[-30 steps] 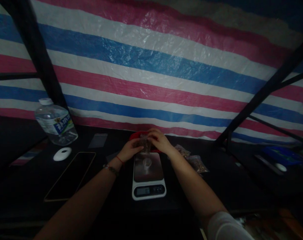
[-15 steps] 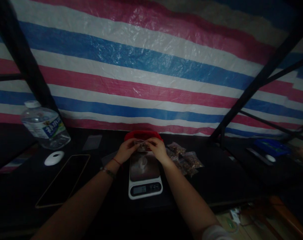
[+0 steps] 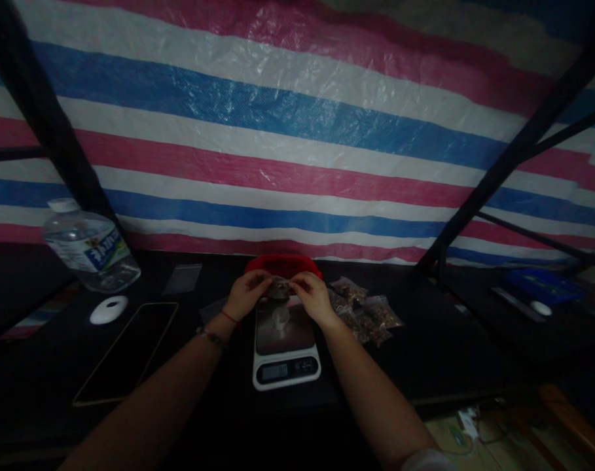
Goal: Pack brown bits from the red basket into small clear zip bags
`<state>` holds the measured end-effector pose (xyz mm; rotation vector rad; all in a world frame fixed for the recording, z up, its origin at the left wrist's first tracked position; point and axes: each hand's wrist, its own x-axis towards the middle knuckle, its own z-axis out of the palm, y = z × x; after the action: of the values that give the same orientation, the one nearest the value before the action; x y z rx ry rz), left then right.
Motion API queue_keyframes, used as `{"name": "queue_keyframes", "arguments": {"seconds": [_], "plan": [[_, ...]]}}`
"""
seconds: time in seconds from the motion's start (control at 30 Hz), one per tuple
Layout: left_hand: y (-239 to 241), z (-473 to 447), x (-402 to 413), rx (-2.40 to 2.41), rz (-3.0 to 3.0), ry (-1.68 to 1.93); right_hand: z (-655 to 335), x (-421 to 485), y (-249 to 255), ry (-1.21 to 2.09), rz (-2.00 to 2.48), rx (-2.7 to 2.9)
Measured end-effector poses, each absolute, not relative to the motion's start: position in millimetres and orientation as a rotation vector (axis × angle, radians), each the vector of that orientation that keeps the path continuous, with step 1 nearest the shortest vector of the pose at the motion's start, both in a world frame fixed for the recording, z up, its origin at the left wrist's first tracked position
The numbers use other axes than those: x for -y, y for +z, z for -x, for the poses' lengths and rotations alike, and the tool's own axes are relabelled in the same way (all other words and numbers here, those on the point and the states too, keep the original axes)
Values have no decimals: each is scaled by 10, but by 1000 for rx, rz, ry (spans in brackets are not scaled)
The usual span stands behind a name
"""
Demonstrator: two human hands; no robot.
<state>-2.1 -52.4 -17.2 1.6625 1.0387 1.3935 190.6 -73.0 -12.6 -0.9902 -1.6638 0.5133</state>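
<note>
Between my two hands hangs a small clear plastic bag (image 3: 279, 288) with dark bits inside. My left hand (image 3: 248, 294) pinches one top corner, and my right hand (image 3: 311, 296) pinches the other. Below the bag is a white kitchen scale (image 3: 285, 337) whose display is lit, its digits too dim to read. A small clear cup (image 3: 280, 318) sits on the scale's plate. Just behind my hands is a red basin (image 3: 282, 263), partly covered by them. Several filled plastic bags (image 3: 366, 313) lie in a heap to the right of my right hand.
On the left are a water bottle (image 3: 88, 248), a white computer mouse (image 3: 108, 310), a dark phone (image 3: 127, 353) and a flat clear bag (image 3: 182, 279). A blue tray (image 3: 542, 288) stands far right, with part of another person's hand at the edge. Striped sheeting hangs behind.
The bag between my fingers looks a little flatter and more spread, with its contents more visible. My hands stay in nearly the same place. The view has shifted slightly.
</note>
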Motion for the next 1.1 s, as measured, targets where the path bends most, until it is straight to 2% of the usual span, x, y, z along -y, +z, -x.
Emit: {"name": "queue_keyframes", "arguments": {"seconds": [0.3, 0.67, 1.1], "plan": [[-199, 64, 480, -1048, -1684, 1382, -1915, 738, -79, 387, 981, 1713], [-213, 91, 452, -1046, -1619, 1354, -1909, 671, -181, 547, 1027, 1585], [-238, 66, 458, -1019, -1631, 1322, -1907, 712, -114, 477, 976, 1629]]}}
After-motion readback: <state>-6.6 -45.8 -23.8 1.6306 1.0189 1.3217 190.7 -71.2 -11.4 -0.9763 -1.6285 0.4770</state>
